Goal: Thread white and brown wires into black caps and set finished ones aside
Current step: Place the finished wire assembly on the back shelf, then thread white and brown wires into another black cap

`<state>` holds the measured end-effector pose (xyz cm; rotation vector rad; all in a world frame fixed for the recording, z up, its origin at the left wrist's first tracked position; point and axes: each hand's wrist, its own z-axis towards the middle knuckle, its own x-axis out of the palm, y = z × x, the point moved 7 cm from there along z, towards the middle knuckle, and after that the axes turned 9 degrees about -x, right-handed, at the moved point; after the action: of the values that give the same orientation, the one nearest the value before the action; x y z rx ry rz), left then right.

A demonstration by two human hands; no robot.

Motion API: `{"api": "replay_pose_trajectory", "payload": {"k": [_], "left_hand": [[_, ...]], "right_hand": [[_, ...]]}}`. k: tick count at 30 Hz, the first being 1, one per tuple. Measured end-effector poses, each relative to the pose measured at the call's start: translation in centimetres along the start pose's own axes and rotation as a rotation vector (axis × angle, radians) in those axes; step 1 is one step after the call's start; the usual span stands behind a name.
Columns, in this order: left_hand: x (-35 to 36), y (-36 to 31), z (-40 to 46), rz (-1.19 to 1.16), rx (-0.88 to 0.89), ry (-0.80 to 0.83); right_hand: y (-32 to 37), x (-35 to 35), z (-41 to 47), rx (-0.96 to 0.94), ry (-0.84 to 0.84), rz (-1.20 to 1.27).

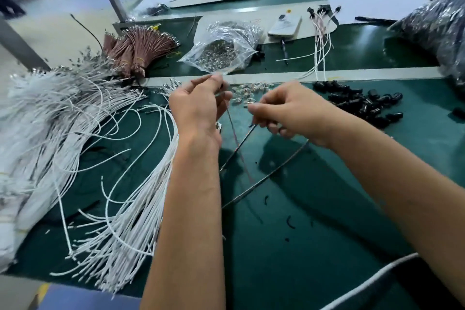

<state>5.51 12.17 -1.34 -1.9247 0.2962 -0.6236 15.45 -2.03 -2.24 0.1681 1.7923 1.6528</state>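
My left hand (pixel 198 106) is raised over the green mat and pinches thin wire ends between thumb and fingers; a brown wire (pixel 237 148) hangs down from it. To its right, my right hand (pixel 289 111) has its fingers curled round another wire (pixel 264 178) that trails down across the mat. Whether a cap sits in either hand is hidden. Loose black caps (pixel 362 103) lie in a pile at the right. A big fan of white wires (pixel 120 209) spreads at the left. Bundled brown wires (pixel 141 50) lie at the back left. Finished wires with caps (pixel 320 38) lie at the back.
A clear bag of small metal parts (pixel 221 50) stands behind my hands, with loose clear pieces (pixel 249 94) spilled in front. A phone (pixel 284 25) and a pen (pixel 284 50) lie further back. A dark plastic bag (pixel 440 30) fills the far right. Black snippets (pixel 290 221) dot the mat.
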Motion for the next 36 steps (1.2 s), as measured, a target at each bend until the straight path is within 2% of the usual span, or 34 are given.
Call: {"api": "replay_pose_trajectory", "payload": {"k": [3,7,14,19,27,33,36], "left_hand": [[-4.1,-1.2,1.0,0.136,0.082,-0.199],[-8.3,-1.9,2.1,0.273,0.114,-0.368],[-10.2,-2.4,2.8,0.304,0.129,-0.431],[-10.3,-2.1,3.5,0.304,0.108,-0.446],[-10.9,-1.7,3.8,0.304,0.115,-0.475],[-9.5,-2.9,2.5,0.293,0.134,-0.422],[-8.7,-4.1,1.5,0.285,0.17,-0.37]], "right_hand": [[2.3,3.2,6.0,0.0,-0.087,-0.326],[4.5,9.0,10.9,0.002,-0.027,-0.66],[3.6,11.1,13.0,0.115,0.045,-0.634],[4.3,11.9,12.9,0.039,-0.025,-0.684],[3.6,11.8,12.9,0.138,0.078,-0.501],[5.2,9.6,11.2,0.165,-0.029,0.225],[7.7,7.6,10.4,0.077,-0.075,0.411]]}}
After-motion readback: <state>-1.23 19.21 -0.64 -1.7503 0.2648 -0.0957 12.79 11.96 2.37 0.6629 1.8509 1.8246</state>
